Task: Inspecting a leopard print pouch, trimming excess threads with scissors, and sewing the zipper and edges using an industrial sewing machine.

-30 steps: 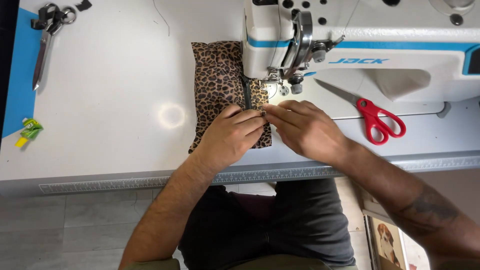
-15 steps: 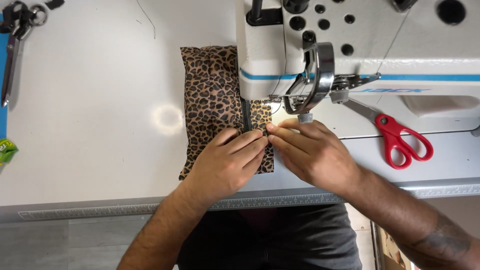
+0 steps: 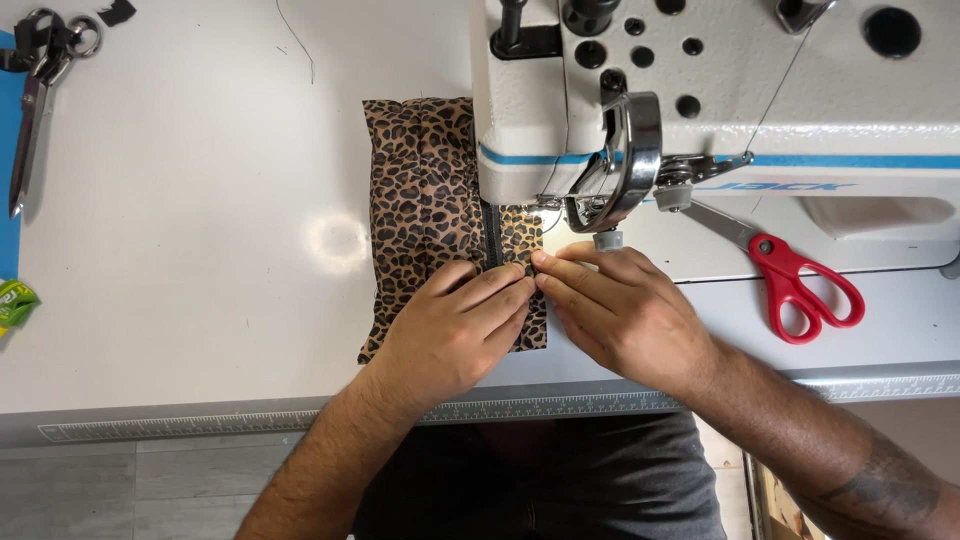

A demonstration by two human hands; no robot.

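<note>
A leopard-print fabric piece (image 3: 422, 190) with a dark zipper (image 3: 491, 235) lies on the white table, running under the head of a white sewing machine (image 3: 720, 90). My left hand (image 3: 455, 335) presses flat on the fabric's near end, fingers pointing right toward the zipper. My right hand (image 3: 620, 315) meets it from the right, fingertips pinching the fabric edge at the zipper just in front of the presser foot (image 3: 608, 240). The needle area is partly hidden by the machine head.
Red-handled scissors (image 3: 790, 280) lie on the machine bed to the right. Dark metal shears (image 3: 35, 80) rest at the table's far left on a blue mat (image 3: 8, 230). A small green scrap (image 3: 14, 302) sits at the left edge. A ruler strip (image 3: 250, 420) lines the table's front.
The view has shifted closer over the machine. Both hands stay together on the fabric's near end at the zipper, having crept slightly toward the presser foot.
</note>
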